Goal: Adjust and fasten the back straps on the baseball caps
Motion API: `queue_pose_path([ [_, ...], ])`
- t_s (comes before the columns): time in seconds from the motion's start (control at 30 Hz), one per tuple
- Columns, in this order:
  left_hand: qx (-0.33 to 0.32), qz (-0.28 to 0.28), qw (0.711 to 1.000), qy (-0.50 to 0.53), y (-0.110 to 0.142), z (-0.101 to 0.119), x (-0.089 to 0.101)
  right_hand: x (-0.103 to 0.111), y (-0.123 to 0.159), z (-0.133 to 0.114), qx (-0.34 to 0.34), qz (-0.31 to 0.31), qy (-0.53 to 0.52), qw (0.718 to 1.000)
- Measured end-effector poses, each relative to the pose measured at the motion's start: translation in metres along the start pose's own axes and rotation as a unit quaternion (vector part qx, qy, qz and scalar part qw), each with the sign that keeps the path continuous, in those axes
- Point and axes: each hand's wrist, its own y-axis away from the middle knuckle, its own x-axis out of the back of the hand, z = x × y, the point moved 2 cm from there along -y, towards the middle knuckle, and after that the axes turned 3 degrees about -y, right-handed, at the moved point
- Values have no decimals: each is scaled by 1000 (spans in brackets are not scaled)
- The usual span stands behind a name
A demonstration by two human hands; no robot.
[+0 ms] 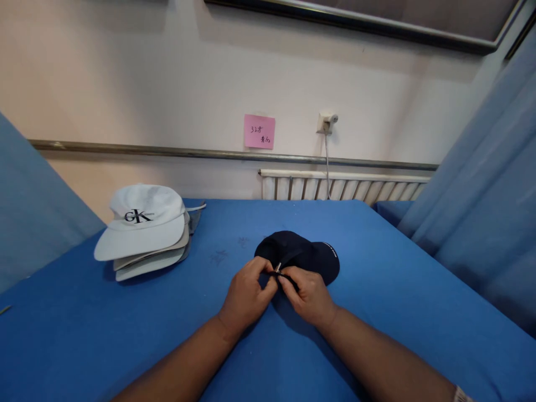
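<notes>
A dark navy baseball cap (288, 248) lies on the blue-covered table, its brim pointing right with small white lettering along the edge. My left hand (249, 287) pinches the cap's back strap between thumb and fingers. Close beside it, my right hand (307, 293) pinches the same strap from the other side, the fingertips nearly meeting. Between them shows a small pale piece, perhaps a buckle or tag, too small to make out. Part of the strap is hidden by my fingers.
To the left stands a stack of several caps, topped by a white cap (146, 209) with black letters. The blue table cover (201, 357) reaches toward a white radiator (301, 187). A metal rail (188, 152), pink note (259, 132) and plugged socket (325, 124) are behind. Blue curtains (481, 184) hang at both sides.
</notes>
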Motion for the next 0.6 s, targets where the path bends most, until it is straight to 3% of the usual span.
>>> queue_pose_path([
  [0.13, -5, -33, 999, 7, 3, 5, 3, 4, -4, 9, -52, 51, 34, 997],
  [0.27, -5, -64, 991, 121, 1, 2, 7, 16, -8, 31, -158, 148, 9, 976],
  [0.37, 76, -12, 968, 237, -7, -12, 13, 22, -9, 43, -190, 193, -16, 962],
  [0.47, 122, 62, 967, 216, -15, -23, 23, 24, -9, 46, -196, 210, -37, 957],
  [0.53, 74, 28, 987, 139, -16, -19, 28, 24, -10, 43, -189, 222, -57, 955],
  [0.6, 1, -90, 994, 70, -11, -8, 26, 26, -11, 38, -169, 238, -80, 953],
])
